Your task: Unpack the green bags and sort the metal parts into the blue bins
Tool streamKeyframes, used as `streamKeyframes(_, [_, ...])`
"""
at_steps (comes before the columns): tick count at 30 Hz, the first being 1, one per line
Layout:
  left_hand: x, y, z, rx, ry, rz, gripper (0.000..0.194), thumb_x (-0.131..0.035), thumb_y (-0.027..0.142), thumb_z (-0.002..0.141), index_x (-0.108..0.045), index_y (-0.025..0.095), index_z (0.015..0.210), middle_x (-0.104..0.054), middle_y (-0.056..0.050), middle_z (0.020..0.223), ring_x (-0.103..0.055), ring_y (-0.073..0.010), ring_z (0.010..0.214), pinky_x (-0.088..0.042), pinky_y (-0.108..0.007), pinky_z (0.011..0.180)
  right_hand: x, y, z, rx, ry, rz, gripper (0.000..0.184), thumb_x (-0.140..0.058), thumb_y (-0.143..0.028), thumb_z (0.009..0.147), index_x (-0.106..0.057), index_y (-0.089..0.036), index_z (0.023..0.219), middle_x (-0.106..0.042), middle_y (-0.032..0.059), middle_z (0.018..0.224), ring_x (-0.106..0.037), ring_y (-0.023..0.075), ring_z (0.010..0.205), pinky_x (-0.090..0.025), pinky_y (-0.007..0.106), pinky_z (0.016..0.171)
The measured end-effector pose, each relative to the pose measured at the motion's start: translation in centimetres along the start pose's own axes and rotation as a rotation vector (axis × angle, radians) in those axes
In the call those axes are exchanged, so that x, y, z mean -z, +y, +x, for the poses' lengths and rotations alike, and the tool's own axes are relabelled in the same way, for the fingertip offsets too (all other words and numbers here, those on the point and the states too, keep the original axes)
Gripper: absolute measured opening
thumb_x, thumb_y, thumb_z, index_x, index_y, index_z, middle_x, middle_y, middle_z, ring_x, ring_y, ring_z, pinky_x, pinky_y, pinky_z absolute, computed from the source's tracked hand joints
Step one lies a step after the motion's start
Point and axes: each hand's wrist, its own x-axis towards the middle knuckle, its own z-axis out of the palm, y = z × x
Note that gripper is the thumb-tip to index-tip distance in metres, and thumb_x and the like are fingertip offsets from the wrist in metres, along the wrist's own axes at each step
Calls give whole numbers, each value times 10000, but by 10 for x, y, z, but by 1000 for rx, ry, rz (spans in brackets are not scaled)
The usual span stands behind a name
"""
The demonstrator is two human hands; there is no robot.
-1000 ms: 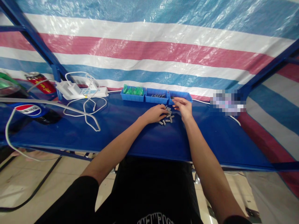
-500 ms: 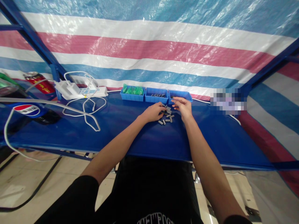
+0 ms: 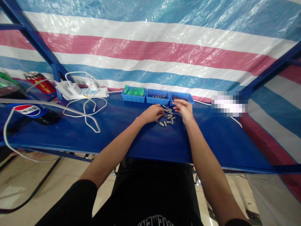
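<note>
Several short grey metal cylinders [image 3: 169,122] lie loose on the blue tabletop between my hands. My left hand [image 3: 152,113] rests at the left side of this pile with its fingers curled inward. What it grips, if anything, is hidden. Over the front edge of the right blue bin [image 3: 189,99], my right hand [image 3: 185,110] has thumb and forefinger close together. Anything between those fingertips is too small to make out. The middle blue bin [image 3: 152,100] holds more grey cylinders, and the left blue bin [image 3: 133,98] holds green pieces [image 3: 134,91].
A white power strip [image 3: 101,92] with plugs and loose white cables [image 3: 90,116] lies at the left. Beyond are a red can [image 3: 43,84] and a Pepsi bottle [image 3: 35,112] on its side. A striped tarp [image 3: 150,47] hangs behind the table [image 3: 160,144]. A blurred-out object [image 3: 229,105] sits at the right.
My left hand has shifted slightly left, off the cylinders, uncovering more of them. My right hand stays by the right bin, its fingers a little lower.
</note>
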Motion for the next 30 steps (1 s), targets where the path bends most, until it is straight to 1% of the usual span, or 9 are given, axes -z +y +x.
streamKeyframes(3, [2, 0, -3, 38, 34, -52, 116, -686, 129, 860, -783, 160, 916, -709, -61, 892, -652, -160, 750, -501, -260, 722, 0, 1, 0, 1, -8, 3, 326, -822, -376, 648, -784, -220, 931, -807, 38, 918, -698, 140, 657, -501, 232, 550])
streamKeyframes(7, [2, 1, -3, 114, 193, -191, 97, -690, 209, 889, -775, 164, 902, -737, -46, 857, -674, -159, 749, -516, -267, 741, 0, 1, -2, -8, -56, -21, 308, -809, -362, 669, -790, -234, 949, -810, 31, 909, -701, 137, 667, -514, 229, 567])
streamKeyframes(11, [-1, 2, 0, 199, 336, -413, 132, -634, 268, 934, -703, 156, 923, -752, -45, 847, -708, -162, 776, -544, -259, 737, -2, -3, -6, -10, -144, -43, 297, -815, -375, 681, -797, -242, 946, -811, 31, 899, -683, 132, 658, -519, 235, 580])
streamKeyframes(14, [-2, 0, 0, 233, 335, -616, 155, -626, 312, 946, -656, 161, 965, -746, -34, 785, -723, -156, 713, -565, -262, 719, -4, -7, -10, 2, -258, -54, 297, -828, -407, 695, -807, -247, 944, -808, 32, 889, -673, 136, 659, -516, 245, 585])
streamKeyframes(17, [-3, -1, -2, 248, 332, -699, 249, -748, 382, 866, -660, 161, 939, -743, -37, 759, -726, -163, 689, -568, -257, 679, -6, -10, -14, 10, -355, -74, 309, -837, -442, 706, -815, -250, 946, -805, 35, 878, -675, 150, 663, -513, 259, 584])
streamKeyframes(20, [-2, -1, -3, 241, 381, -706, 352, -842, 443, 770, -672, 153, 874, -749, -51, 771, -726, -167, 716, -567, -256, 683, -7, -10, -15, 7, -407, -85, 331, -839, -466, 717, -820, -242, 959, -804, 42, 860, -680, 159, 664, -503, 261, 574])
streamKeyframes(23, [-1, -2, -3, 231, 407, -658, 357, -852, 446, 758, -679, 151, 858, -749, -50, 770, -717, -161, 713, -557, -254, 680, -6, -8, -15, -1, -417, -83, 342, -843, -467, 720, -822, -230, 966, -806, 49, 853, -673, 153, 646, -483, 249, 551])
streamKeyframes(27, [1, -4, -4, 212, 420, -489, 237, -838, 314, 774, -683, 154, 856, -738, -28, 756, -695, -151, 697, -534, -250, 673, -6, -7, -14, 5, -421, -84, 351, -849, -459, 715, -823, -226, 976, -809, 58, 864, -668, 149, 640, -467, 245, 537])
streamKeyframes(30, [3, -5, -6, 155, 390, -341, 144, -799, 210, 791, -686, 158, 864, -732, -18, 772, -679, -148, 703, -513, -252, 681, -7, -6, -15, 22, -440, -93, 374, -860, -466, 699, -825, -228, 984, -811, 57, 866, -667, 154, 641, -456, 251, 532])
